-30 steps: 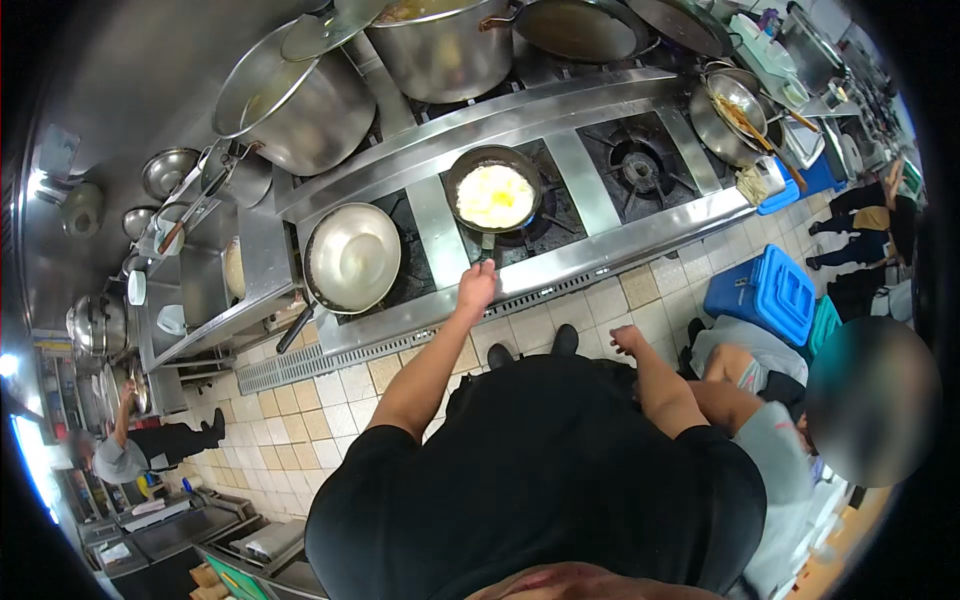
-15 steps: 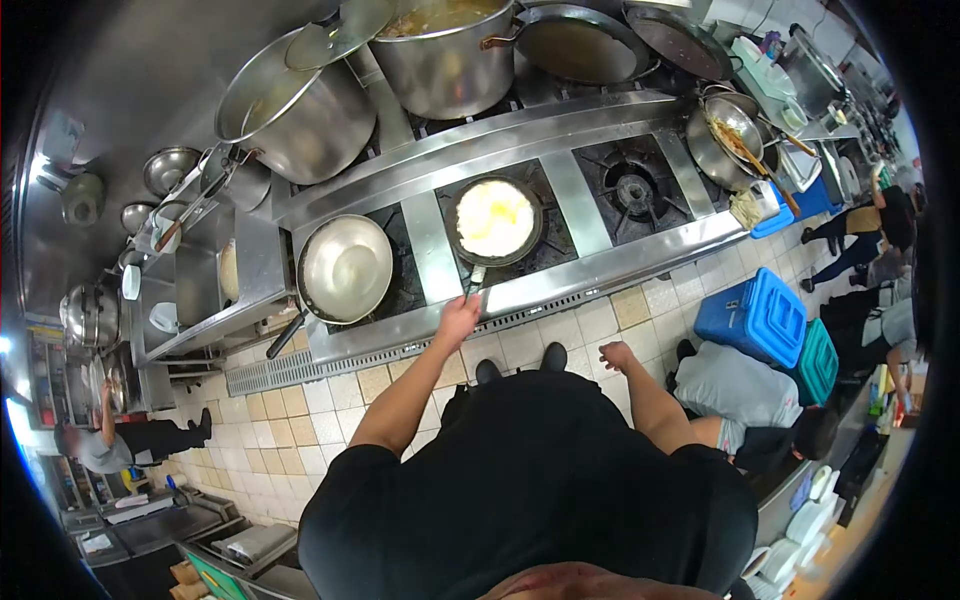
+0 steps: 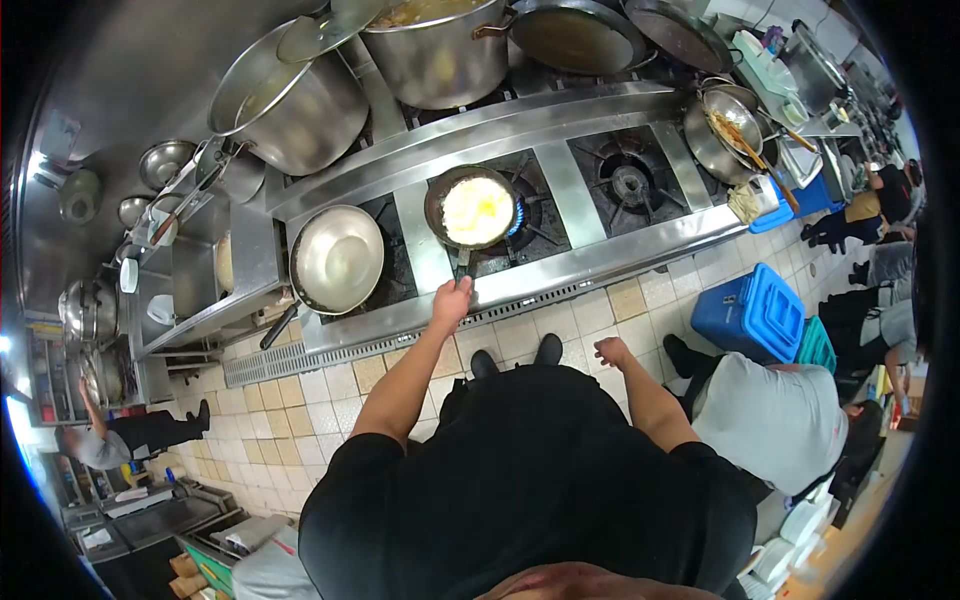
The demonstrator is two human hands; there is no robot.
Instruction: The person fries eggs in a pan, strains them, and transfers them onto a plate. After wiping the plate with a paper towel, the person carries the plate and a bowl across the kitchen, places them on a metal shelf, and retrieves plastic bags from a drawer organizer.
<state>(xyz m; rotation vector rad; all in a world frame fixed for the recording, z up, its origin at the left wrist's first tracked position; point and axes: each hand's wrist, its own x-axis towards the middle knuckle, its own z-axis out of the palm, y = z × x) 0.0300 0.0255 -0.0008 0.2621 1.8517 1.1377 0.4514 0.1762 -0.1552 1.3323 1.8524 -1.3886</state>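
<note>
My left hand [image 3: 452, 305] is closed around the handle of a small dark frying pan [image 3: 433, 212]. Egg [image 3: 476, 211], white with yellow patches, spreads across the pan's bottom. The pan sits off-centre to the left on its burner, where a blue flame [image 3: 518, 216] shows along its right side. Over the floor to the right, my right hand [image 3: 610, 351] hangs with fingers curled in and nothing visible in them. Left of the egg pan, a larger silvery frying pan [image 3: 340, 260] rests on the stove, its black handle pointing toward the front left.
Large stockpots [image 3: 295, 105] and wide dark pans [image 3: 577, 38] line the back of the range. A bare burner [image 3: 631, 184] lies right of the egg pan. Blue lidded bins [image 3: 745, 318] stand on the floor near a person in a light shirt [image 3: 770, 420] at my right.
The egg pan has shifted left on the burner with my left hand, exposing the blue flame. The light-shirted person at right has moved. Light clothing now shows at bottom left.
</note>
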